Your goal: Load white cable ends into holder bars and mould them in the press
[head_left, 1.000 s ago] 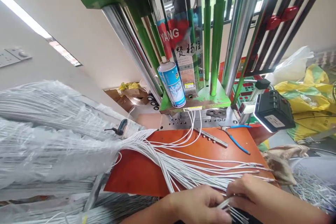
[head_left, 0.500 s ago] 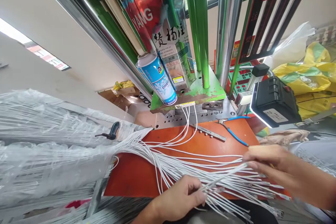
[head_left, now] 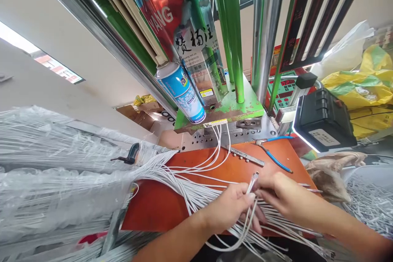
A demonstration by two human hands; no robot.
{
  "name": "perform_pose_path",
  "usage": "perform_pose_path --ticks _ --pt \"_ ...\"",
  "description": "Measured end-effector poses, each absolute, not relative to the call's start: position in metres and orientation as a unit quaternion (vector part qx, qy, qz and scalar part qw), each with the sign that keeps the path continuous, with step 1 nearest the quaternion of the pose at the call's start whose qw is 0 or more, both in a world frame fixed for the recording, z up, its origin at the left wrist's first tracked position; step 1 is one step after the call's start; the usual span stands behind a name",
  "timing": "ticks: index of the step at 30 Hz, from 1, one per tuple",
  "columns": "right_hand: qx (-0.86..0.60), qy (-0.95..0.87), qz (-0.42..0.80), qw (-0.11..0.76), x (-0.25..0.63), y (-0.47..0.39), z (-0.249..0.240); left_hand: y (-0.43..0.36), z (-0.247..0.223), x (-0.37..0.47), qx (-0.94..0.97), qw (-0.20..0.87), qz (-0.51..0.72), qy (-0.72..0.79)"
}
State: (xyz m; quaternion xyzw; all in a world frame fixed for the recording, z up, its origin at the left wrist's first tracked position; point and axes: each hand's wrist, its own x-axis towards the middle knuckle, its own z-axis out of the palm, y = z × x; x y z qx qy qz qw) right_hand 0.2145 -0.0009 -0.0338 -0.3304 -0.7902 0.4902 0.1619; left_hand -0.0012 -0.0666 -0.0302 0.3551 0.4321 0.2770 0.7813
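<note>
White cables [head_left: 190,190] fan out in a bundle across the orange work surface [head_left: 153,208], their connector ends toward the lower right. My left hand [head_left: 231,206] pinches several cables near their ends, which point upward. Right beside it, my right hand [head_left: 273,190] has its fingers closed at the same cable ends. Some of the held cables loop down below my left hand. A few other cables run up to the fixture under the green press plate [head_left: 245,108].
Blue-handled pliers [head_left: 278,161] and a metal strip [head_left: 247,156] lie behind the hands. A spray can [head_left: 184,94] leans at the press. A black lamp box [head_left: 325,120] stands right. Plastic-wrapped cable bundles [head_left: 61,196] fill the left; a bin [head_left: 368,200] is at right.
My right hand has moved left to meet my left hand, which has shifted slightly up and right. The held cable ends now point up between them, and cables loop below.
</note>
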Motion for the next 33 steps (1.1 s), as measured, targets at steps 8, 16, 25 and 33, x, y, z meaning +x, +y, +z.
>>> perform_pose_path --ticks 8,16,25,33 --pt "-0.383 -0.706 0.524 0.284 0.193 0.01 -0.062 -0.038 -0.047 0.007 0.364 0.767 0.262 0.459" --pt "-0.447 -0.85 0.125 0.248 0.191 0.023 -0.101 0.001 -0.066 -0.014 0.421 0.645 0.321 0.551" --pt "-0.477 -0.821 0.184 0.254 0.192 0.02 -0.104 -0.002 -0.067 -0.015 0.411 0.666 0.271 0.561" --pt "-0.437 -0.845 0.165 0.261 0.187 0.021 -0.107 -0.002 -0.068 -0.011 0.424 0.632 0.263 0.593"
